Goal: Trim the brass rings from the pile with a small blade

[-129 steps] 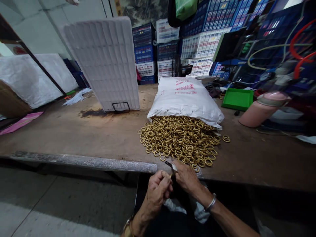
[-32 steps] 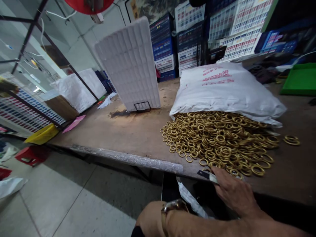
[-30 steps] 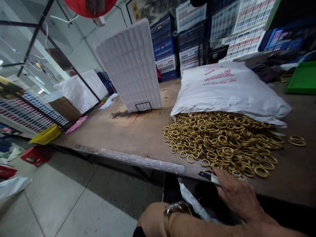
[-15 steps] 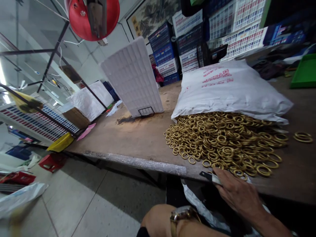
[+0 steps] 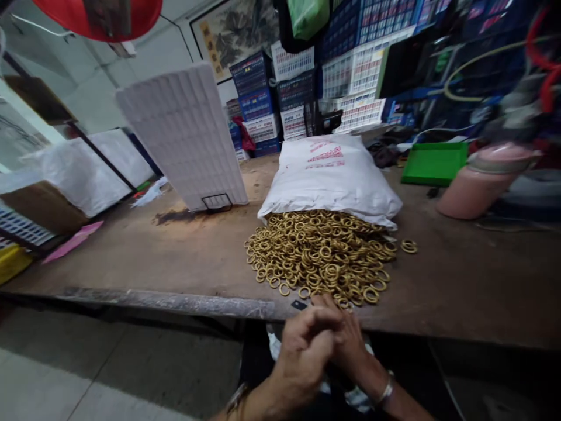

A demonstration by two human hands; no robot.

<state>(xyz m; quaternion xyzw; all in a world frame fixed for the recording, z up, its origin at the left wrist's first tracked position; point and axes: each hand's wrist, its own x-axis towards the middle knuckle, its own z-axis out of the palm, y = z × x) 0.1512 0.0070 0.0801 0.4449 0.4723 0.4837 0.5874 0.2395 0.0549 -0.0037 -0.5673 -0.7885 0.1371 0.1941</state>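
Observation:
A heap of gold-coloured rings point(image 5: 324, 251) spills from a white woven sack point(image 5: 333, 181) on the brown table. At the table's front edge, my right hand point(image 5: 350, 345) is against the near side of the heap, partly covered by my left. A flat piece with a black end point(image 5: 299, 304) sticks out to the left of the right hand's fingers; its rest is hidden. My left hand point(image 5: 304, 345) is closed in front of the right, fingers curled; what it holds, if anything, cannot be made out.
A pale ribbed panel point(image 5: 188, 140) stands upright on the table at left. Two loose rings point(image 5: 409, 246), a green tray point(image 5: 433, 164) and a pink bottle point(image 5: 477, 181) are to the right. Stacked crates point(image 5: 258, 96) stand behind. A red lampshade-like disc point(image 5: 100, 17) hangs above left.
My left hand has come up from below the table edge to in front of my right hand. The view has turned right, bringing in the pink bottle.

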